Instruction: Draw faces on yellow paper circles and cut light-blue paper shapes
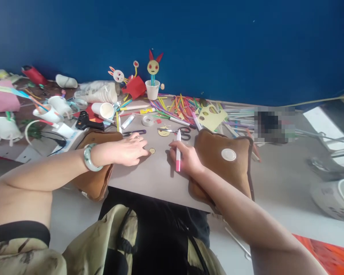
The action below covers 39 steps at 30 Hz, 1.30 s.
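Observation:
My right hand [188,157] is closed around a white marker [178,151] with a pink end, held upright with its pale tip pointing away from me. My left hand [129,149] reaches low over the table, fingers apart, one fingertip touching the edge of a small round yellowish disc [152,151]. A larger yellow paper circle with a drawn face [164,132] lies behind, partly under the blades of a pair of scissors [185,133]. Beside my left hand rests a dark, slim tool [137,132], its near end partly hidden.
Brown cushions [222,164] lie under both forearms. At the back stand a rabbit figure in a white cup [153,89] and a red cup [135,87]. A black glue gun [87,121], tape roll [148,120], many pipe cleaners [182,107] and cut yellow paper [212,117] spread around.

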Tool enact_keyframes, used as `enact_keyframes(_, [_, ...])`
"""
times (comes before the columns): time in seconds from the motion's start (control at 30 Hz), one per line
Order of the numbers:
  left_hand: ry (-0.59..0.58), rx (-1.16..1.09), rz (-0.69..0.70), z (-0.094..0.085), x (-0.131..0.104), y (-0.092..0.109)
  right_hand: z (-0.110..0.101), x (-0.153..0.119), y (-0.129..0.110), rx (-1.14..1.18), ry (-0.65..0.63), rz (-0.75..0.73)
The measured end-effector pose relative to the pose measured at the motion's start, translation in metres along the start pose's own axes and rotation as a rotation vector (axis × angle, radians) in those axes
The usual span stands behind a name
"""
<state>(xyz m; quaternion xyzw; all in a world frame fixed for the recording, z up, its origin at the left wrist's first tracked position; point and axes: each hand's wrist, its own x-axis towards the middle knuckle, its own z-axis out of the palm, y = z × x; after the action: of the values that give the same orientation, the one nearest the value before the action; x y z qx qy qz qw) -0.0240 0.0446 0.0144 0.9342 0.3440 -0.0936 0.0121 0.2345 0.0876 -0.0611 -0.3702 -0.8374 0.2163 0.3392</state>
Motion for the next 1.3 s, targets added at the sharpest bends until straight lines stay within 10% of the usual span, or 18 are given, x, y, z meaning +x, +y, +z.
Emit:
enact_keyframes(0.37, [-0.024, 0.034, -0.544, 0.016, -0.063, -0.008, 0.002, -0.002, -0.003, 0.004, -0.035, -0.007])
enact_keyframes(1.0, [-0.064, 0.065, -0.782, 0.017, -0.073, -0.002, 0.001, -0.002, -0.005, -0.001, -0.058, 0.02])
enact_keyframes(1.3, [0.034, 0.026, -0.766, 0.024, -0.087, -0.03, 0.003, -0.003, -0.003, 0.01, -0.06, 0.011])
